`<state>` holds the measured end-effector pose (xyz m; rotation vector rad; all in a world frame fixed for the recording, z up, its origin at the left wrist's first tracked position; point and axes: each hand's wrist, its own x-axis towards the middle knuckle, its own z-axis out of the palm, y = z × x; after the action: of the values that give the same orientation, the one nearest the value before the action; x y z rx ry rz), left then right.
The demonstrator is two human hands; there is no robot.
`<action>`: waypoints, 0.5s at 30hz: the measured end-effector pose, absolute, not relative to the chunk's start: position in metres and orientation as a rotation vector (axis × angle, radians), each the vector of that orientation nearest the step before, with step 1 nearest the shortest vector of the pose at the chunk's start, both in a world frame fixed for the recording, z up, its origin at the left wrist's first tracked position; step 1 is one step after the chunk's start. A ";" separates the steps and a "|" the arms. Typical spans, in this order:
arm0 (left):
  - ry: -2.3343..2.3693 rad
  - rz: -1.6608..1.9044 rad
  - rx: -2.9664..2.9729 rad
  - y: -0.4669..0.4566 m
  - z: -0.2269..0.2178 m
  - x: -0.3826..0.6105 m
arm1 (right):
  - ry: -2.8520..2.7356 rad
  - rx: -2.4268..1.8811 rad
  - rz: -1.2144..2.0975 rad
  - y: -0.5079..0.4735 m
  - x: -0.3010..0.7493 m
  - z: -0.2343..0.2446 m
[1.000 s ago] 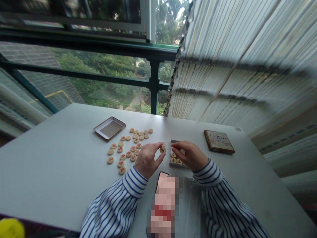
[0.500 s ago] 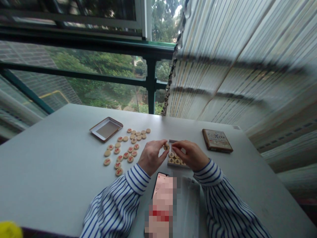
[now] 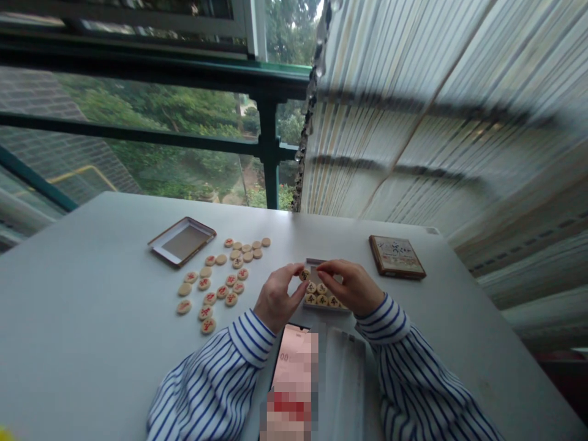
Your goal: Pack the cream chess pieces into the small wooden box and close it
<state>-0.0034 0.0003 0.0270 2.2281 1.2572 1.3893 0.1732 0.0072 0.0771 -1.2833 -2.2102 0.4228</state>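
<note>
My left hand (image 3: 276, 295) pinches one round wooden game piece (image 3: 304, 275) between thumb and fingers, right at the left edge of a small tray (image 3: 314, 263) that holds several such pieces. My right hand (image 3: 346, 285) rests curled over the tray's right side, its fingertips touching the tray's far part. Whether it holds a piece is hidden. Many loose round pieces (image 3: 220, 283) with red or dark marks lie scattered on the grey table (image 3: 92, 318) to the left of my left hand.
An open shallow box lid (image 3: 182, 241) lies at the far left of the pieces. A closed brown box (image 3: 396, 256) lies to the right. A phone (image 3: 289, 355) lies near the front edge between my striped sleeves. Window railing and blinds stand behind the table.
My left hand carried the piece rightward, from beside the tray to its left edge. My right hand stayed over the tray. The camera view shifted slightly.
</note>
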 end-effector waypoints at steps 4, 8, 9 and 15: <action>1.231 1.404 2.204 -0.002 0.021 -0.003 | -2.201 -1.283 0.466 0.009 0.174 0.075; 1.246 1.410 2.193 -0.004 0.017 -0.002 | -2.205 -1.304 0.519 0.009 0.174 0.072; 1.248 1.409 2.191 -0.005 0.017 -0.002 | -2.210 -1.309 0.536 0.009 0.173 0.071; 1.232 1.436 2.166 -0.007 0.016 0.001 | -2.206 -1.267 0.676 0.007 0.170 0.067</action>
<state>0.0012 -0.0074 0.0156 2.1662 1.2317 1.4361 0.1700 0.0073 0.0673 -1.2670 -2.2058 0.6756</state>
